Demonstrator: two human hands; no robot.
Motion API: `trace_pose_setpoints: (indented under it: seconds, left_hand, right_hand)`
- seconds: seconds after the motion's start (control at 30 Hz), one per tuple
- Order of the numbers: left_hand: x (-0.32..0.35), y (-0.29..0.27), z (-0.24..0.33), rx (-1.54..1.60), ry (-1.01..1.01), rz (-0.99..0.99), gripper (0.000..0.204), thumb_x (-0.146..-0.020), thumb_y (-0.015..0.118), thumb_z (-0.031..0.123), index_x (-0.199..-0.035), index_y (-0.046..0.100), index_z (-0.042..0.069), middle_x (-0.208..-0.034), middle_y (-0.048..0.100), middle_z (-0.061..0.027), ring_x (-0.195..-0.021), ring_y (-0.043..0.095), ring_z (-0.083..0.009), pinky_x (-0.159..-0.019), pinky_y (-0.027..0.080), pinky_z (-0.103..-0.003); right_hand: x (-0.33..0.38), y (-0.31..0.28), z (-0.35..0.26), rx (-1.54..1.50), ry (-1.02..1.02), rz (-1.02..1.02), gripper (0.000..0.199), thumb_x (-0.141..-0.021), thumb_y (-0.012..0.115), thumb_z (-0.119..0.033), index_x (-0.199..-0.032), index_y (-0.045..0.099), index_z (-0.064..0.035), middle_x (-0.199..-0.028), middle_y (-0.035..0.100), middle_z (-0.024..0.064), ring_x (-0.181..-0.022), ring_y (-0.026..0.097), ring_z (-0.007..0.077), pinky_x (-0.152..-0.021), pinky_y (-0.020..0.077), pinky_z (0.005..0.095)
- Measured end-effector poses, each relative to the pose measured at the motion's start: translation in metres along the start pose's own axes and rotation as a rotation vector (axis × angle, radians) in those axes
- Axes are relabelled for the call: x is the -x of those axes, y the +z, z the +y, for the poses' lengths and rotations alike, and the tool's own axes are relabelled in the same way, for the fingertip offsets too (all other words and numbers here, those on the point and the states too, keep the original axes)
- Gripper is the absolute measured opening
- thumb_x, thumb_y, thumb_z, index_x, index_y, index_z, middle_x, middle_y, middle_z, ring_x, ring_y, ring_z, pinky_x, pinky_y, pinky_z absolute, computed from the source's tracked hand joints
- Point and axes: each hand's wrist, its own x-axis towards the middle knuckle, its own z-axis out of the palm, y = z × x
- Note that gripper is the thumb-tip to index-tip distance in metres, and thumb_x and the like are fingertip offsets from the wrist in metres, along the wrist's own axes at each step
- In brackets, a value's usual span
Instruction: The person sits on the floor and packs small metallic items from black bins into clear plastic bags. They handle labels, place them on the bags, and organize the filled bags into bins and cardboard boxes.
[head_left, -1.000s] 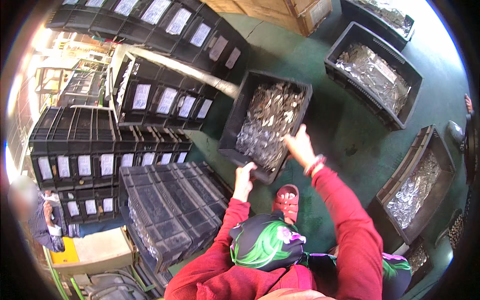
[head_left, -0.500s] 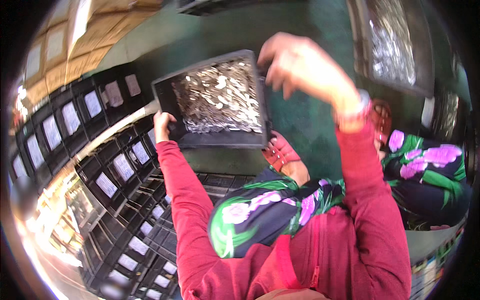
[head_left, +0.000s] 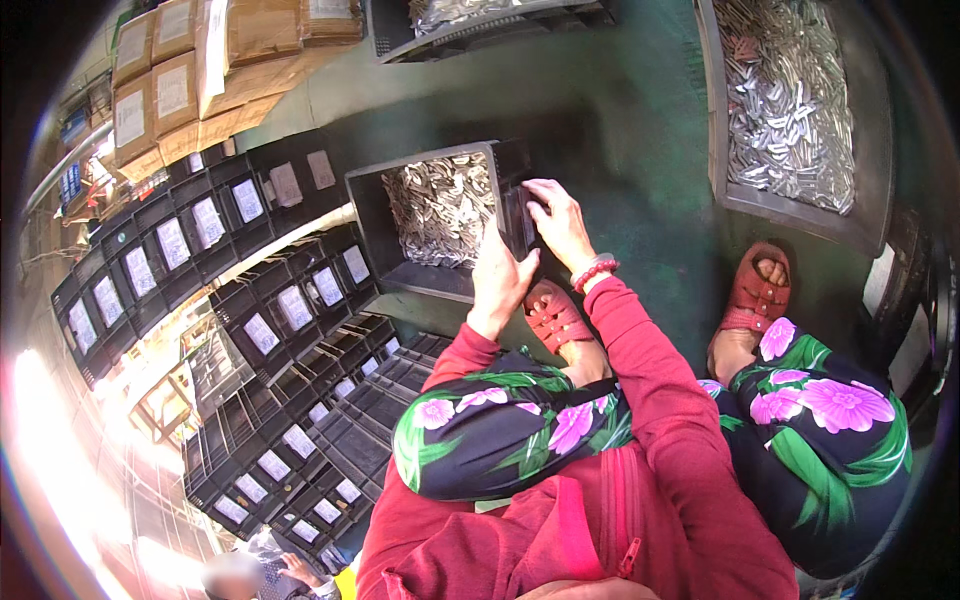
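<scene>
A black plastic crate [head_left: 380,225] full of small shiny metal parts [head_left: 440,205] sits on the green floor just ahead of my feet. My left hand [head_left: 500,280] grips the crate's near wall at its right corner. My right hand [head_left: 558,222] holds the same corner from the right side, fingers wrapped over the rim. Both red sleeves reach down past my flowered trousers. My left red sandal [head_left: 552,318] is right under the hands.
Stacks of black labelled crates [head_left: 250,300] fill the left side. Another black crate of metal parts [head_left: 880,190] stands at the upper right, a third [head_left: 480,25] at the top. Cardboard boxes [head_left: 200,60] are piled at the upper left. A person [head_left: 290,570] is at the bottom left.
My view has swung down closer to the crate. My right hand came down from above the crate onto its corner, and my left hand shifted from the left wall to that same corner.
</scene>
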Motion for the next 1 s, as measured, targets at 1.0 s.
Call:
trace_pose_setpoints:
  seconds: [1.0]
  left_hand:
    - [0.005, -0.079, 0.001, 0.263, -0.197, -0.042, 0.057, -0.062, 0.072, 0.013, -0.11, 0.044, -0.001, -0.093, 0.058, -0.0196, -0.087, 0.061, -0.0304, -0.079, 0.049, -0.037]
  right_hand:
    - [0.003, 0.036, -0.038, -0.153, -0.027, 0.141, 0.023, -0.074, 0.069, -0.004, -0.096, 0.062, -0.0026, -0.088, 0.053, 0.0051, -0.078, 0.054, 0.0141, -0.072, 0.0464, 0.026]
